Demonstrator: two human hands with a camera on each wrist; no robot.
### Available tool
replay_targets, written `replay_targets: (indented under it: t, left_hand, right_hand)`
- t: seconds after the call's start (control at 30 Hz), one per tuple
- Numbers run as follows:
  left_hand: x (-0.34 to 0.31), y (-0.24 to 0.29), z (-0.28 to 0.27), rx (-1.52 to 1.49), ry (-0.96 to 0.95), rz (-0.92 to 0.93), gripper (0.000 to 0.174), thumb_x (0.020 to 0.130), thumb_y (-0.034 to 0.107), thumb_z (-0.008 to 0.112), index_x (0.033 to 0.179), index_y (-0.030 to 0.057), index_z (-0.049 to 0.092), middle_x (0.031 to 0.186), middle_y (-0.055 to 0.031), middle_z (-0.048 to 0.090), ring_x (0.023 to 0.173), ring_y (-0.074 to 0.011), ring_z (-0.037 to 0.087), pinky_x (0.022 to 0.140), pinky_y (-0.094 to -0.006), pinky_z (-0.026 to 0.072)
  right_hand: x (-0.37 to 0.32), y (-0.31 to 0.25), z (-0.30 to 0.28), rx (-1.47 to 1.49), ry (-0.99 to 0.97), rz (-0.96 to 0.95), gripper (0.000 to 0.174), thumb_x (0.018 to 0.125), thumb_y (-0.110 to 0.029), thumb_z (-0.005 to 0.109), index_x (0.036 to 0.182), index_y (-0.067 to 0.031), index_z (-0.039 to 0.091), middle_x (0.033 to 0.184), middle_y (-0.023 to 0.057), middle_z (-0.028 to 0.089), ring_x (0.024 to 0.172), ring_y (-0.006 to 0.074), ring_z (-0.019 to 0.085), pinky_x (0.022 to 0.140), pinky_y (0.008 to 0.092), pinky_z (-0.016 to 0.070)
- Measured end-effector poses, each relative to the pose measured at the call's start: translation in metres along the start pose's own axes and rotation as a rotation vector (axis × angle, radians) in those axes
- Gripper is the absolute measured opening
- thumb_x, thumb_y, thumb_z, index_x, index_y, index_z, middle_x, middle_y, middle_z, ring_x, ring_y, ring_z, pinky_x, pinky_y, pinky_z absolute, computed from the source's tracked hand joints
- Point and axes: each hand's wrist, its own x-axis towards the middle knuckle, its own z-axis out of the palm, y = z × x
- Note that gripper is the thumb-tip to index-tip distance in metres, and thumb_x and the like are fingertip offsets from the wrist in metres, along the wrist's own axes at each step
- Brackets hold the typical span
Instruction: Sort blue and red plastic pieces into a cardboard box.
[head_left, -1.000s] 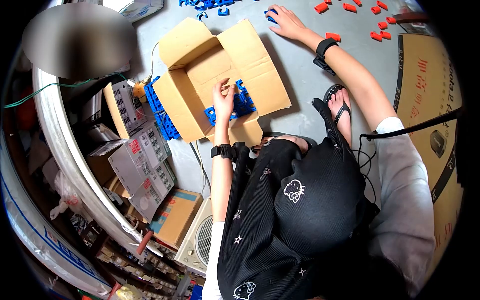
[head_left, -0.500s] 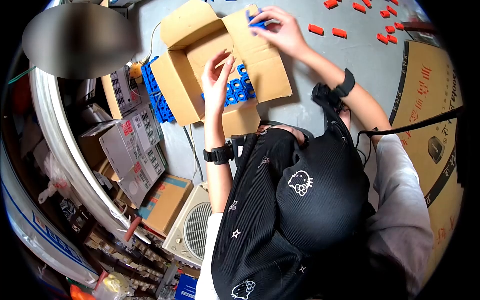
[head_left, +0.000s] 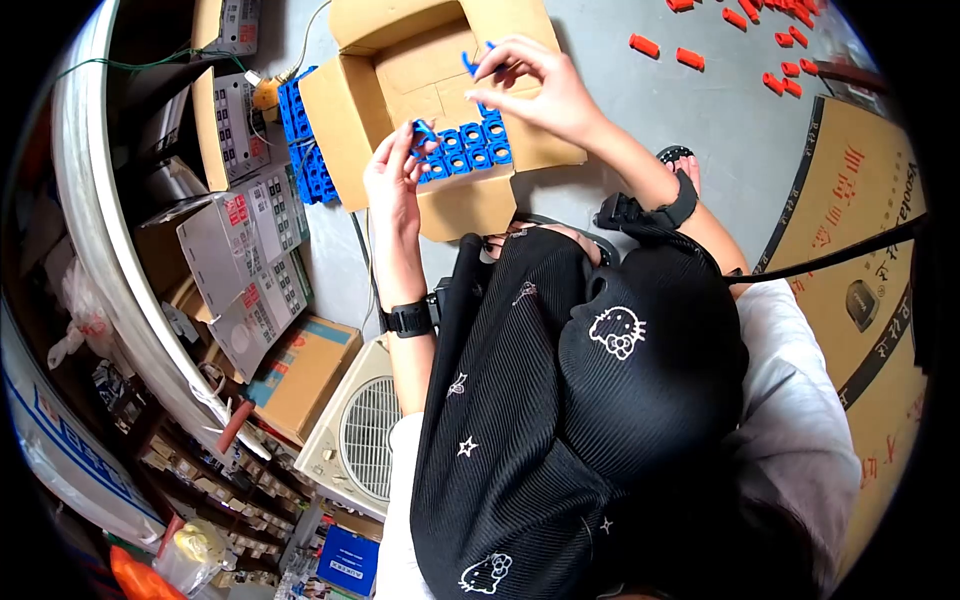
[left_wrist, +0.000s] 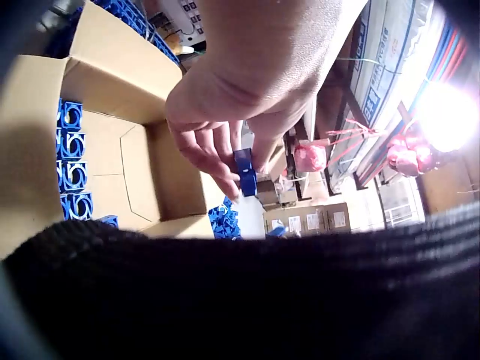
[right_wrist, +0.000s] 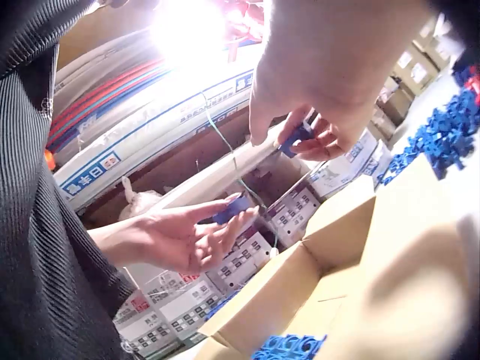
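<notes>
A carton (head_left: 447, 212) with its flaps spread stands on the floor in front of me. Inside, along its near side, small blue plastic pipe clips (head_left: 474, 150) sit in neat rows. Over the near left part of the box, my left hand (head_left: 393, 188) pinches one blue clip (left_wrist: 245, 172) between thumb and fingers. My right hand (head_left: 548, 92), above the box's right flap, holds another blue clip (right_wrist: 297, 139) in its fingers. The two hands face each other, a short gap apart.
Orange-red plastic tubes (head_left: 690, 59) lie scattered on the floor at upper right. More blue clips (right_wrist: 439, 135) are heaped beyond the box, and a blue stack (head_left: 308, 140) stands at its left. A fan heater-like appliance (head_left: 335, 420) and printed boxes (head_left: 238, 255) line the left side.
My right hand has lifted blue plastic from the floor and brought it left over the box. The left hand, with nothing visible in it before, now pinches a blue clip.
</notes>
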Motion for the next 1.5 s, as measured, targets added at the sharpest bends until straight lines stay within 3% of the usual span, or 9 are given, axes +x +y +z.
replay_targets:
  t: [0.07, 0.23, 0.37, 0.53, 0.6, 0.77, 1.03, 1.23, 1.5]
  left_hand:
    - [0.003, -0.009, -0.009, -0.024, 0.033, 0.011, 0.029, 0.090, 0.024, 0.062, 0.112, 0.0049, 0.062, 0.103, -0.0069, 0.068, 0.085, -0.0110, 0.065, 0.059, -0.0166, 0.0456]
    - [0.003, -0.017, 0.001, -0.073, 0.031, -0.023, 0.028, 0.091, 0.022, 0.062, 0.112, 0.0041, 0.062, 0.103, -0.0059, 0.067, 0.088, -0.0119, 0.064, 0.064, -0.0171, 0.0458]
    - [-0.001, -0.016, 0.019, -0.125, 0.003, -0.037, 0.031, 0.089, 0.018, 0.064, 0.113, -0.0016, 0.059, 0.104, -0.0100, 0.065, 0.092, -0.0172, 0.065, 0.076, -0.0246, 0.0527]
    - [0.002, -0.021, 0.024, -0.204, -0.074, -0.014, 0.032, 0.090, 0.016, 0.062, 0.114, -0.0047, 0.057, 0.103, -0.0127, 0.065, 0.096, -0.0193, 0.065, 0.084, -0.0305, 0.0541]
    - [0.001, -0.022, 0.026, -0.182, -0.063, -0.029, 0.031, 0.090, 0.018, 0.062, 0.114, -0.0025, 0.058, 0.103, -0.0109, 0.066, 0.098, -0.0179, 0.064, 0.082, -0.0291, 0.0540]
    - [-0.003, -0.024, 0.035, -0.169, 0.031, -0.062, 0.028, 0.092, 0.024, 0.059, 0.116, 0.0080, 0.060, 0.103, -0.0030, 0.065, 0.093, -0.0107, 0.061, 0.078, -0.0265, 0.0494]
    - [-0.003, -0.033, 0.038, -0.202, 0.115, -0.015, 0.029, 0.087, 0.017, 0.067, 0.111, 0.0030, 0.061, 0.094, -0.0029, 0.064, 0.084, -0.0089, 0.060, 0.072, -0.0238, 0.0502]
    - [-0.004, -0.031, 0.046, 0.001, 0.092, 0.022, 0.031, 0.083, 0.018, 0.072, 0.106, -0.0009, 0.062, 0.091, -0.0044, 0.065, 0.075, -0.0078, 0.062, 0.067, -0.0209, 0.0510]
    - [0.002, -0.035, 0.032, 0.105, 0.013, 0.030, 0.036, 0.085, 0.016, 0.070, 0.113, -0.0026, 0.059, 0.090, -0.0063, 0.067, 0.076, -0.0089, 0.063, 0.068, -0.0215, 0.0512]
  right_hand:
    - [-0.002, 0.004, -0.005, 0.076, 0.052, 0.113, 0.021, 0.076, -0.017, 0.076, 0.083, -0.0044, 0.062, 0.077, -0.0015, 0.060, 0.062, 0.0037, 0.054, 0.057, 0.0194, 0.0449]
    - [-0.008, -0.004, -0.003, -0.070, -0.091, 0.165, 0.027, 0.073, -0.017, 0.078, 0.083, -0.0029, 0.057, 0.075, -0.0009, 0.059, 0.061, 0.0029, 0.051, 0.055, 0.0198, 0.0427]
    - [-0.012, -0.004, 0.009, -0.119, -0.210, 0.085, 0.033, 0.078, -0.020, 0.072, 0.097, -0.0017, 0.052, 0.082, 0.0106, 0.064, 0.074, 0.0224, 0.065, 0.066, 0.0310, 0.0516]
    - [-0.019, -0.005, 0.014, -0.103, -0.279, 0.178, 0.040, 0.078, -0.017, 0.071, 0.107, -0.0031, 0.047, 0.085, 0.0153, 0.066, 0.071, 0.0266, 0.066, 0.067, 0.0334, 0.0523]
    - [-0.022, 0.003, 0.015, -0.143, -0.273, 0.096, 0.042, 0.074, -0.015, 0.074, 0.108, -0.0044, 0.051, 0.092, 0.0105, 0.062, 0.072, 0.0172, 0.059, 0.067, 0.0288, 0.0491]
    - [-0.023, -0.003, 0.018, -0.173, -0.254, 0.071, 0.041, 0.069, -0.010, 0.075, 0.104, -0.0022, 0.055, 0.095, 0.0084, 0.059, 0.070, 0.0164, 0.057, 0.067, 0.0279, 0.0494]
    - [-0.026, -0.002, 0.023, -0.170, -0.222, 0.110, 0.049, 0.067, -0.006, 0.075, 0.110, -0.0026, 0.054, 0.095, 0.0086, 0.058, 0.073, 0.0165, 0.058, 0.068, 0.0289, 0.0504]
    - [-0.030, 0.003, 0.023, -0.372, -0.192, 0.010, 0.045, 0.067, 0.000, 0.070, 0.109, -0.0018, 0.054, 0.095, 0.0125, 0.057, 0.076, 0.0248, 0.062, 0.070, 0.0350, 0.0518]
    - [-0.032, 0.005, 0.025, -0.367, -0.246, 0.024, 0.043, 0.067, 0.002, 0.067, 0.108, -0.0023, 0.054, 0.097, 0.0125, 0.055, 0.076, 0.0263, 0.062, 0.071, 0.0360, 0.0520]
